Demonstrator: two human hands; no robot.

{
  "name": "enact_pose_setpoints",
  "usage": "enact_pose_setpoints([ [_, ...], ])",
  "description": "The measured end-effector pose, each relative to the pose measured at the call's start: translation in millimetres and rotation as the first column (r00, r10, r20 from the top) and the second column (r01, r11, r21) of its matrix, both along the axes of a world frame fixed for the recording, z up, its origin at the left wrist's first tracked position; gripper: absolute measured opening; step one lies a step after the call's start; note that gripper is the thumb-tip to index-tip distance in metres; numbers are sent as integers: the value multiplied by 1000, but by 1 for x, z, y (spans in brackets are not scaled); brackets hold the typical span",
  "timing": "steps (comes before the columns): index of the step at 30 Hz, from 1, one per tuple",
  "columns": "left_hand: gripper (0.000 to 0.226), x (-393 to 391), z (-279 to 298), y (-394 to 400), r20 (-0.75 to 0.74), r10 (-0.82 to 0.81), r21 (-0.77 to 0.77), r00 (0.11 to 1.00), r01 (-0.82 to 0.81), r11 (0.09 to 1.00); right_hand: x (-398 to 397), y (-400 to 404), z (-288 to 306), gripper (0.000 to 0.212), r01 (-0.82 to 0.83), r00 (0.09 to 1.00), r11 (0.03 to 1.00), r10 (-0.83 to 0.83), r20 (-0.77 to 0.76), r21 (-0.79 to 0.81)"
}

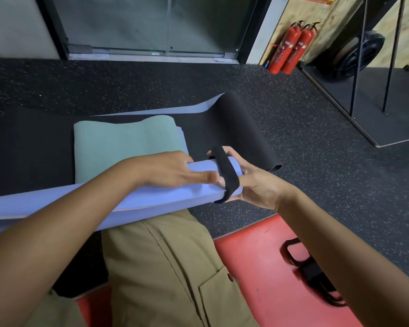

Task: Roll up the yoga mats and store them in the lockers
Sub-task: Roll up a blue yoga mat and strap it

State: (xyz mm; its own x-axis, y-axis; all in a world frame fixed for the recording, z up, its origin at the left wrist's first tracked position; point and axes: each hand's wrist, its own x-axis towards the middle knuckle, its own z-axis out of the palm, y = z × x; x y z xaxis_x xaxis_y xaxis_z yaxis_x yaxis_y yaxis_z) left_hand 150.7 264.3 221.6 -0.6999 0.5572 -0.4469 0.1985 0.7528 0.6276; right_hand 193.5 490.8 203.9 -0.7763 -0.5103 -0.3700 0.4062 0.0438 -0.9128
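Lavender foam, rolled tight, lies across my lap: the purple yoga mat (137, 204), its right end raised above the speckled floor (316, 142). My left hand (165, 171) presses down on the roll, fingers curled over the top. My right hand (253, 185) cups the end from below and stretches the black strap (224, 173) around it. If my left hand eases, I judge the roll will spring loose before the strap bites. Set this near the end, the strap could also slide off. The green mat (125, 140) and black mat (241, 128) lie unrolled ahead.
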Motion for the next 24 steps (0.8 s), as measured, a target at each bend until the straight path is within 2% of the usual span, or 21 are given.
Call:
enact_pose_setpoints([
  [3, 104, 1, -1, -4, -7, -4, 11, 1000, 4, 1000, -6, 4, 6, 66, -94, 994, 996, 94, 51, -1],
  [6, 113, 2, -2, -2, -2, 0, -9, 1000, 0, 1000, -13, 7, 12, 65, -172, 985, 981, 169, 45, 92],
  [8, 107, 5, -1, 1, -18, 9, -37, 1000, -10, 999, -15, 8, 12, 70, -175, 985, 975, 171, 40, 135],
  [14, 100, 13, 3, 3, -47, 41, -75, 998, -45, 996, -12, 9, 12, 78, -135, 990, 984, 130, 52, 118],
  [18, 103, 16, -1, 3, -39, 2, 21, 999, -1, 1000, -9, 8, 10, 83, -142, 990, 974, 142, 11, 180],
  [21, 88, 16, -1, 2, -26, -26, 98, 999, 29, 995, -3, 1, 8, 95, -23, 999, 985, 28, -29, 170],
  [24, 75, 13, -4, -2, -10, -36, 162, 999, 37, 986, 14, -12, -4, 103, 252, 965, 954, -236, -113, 164],
])
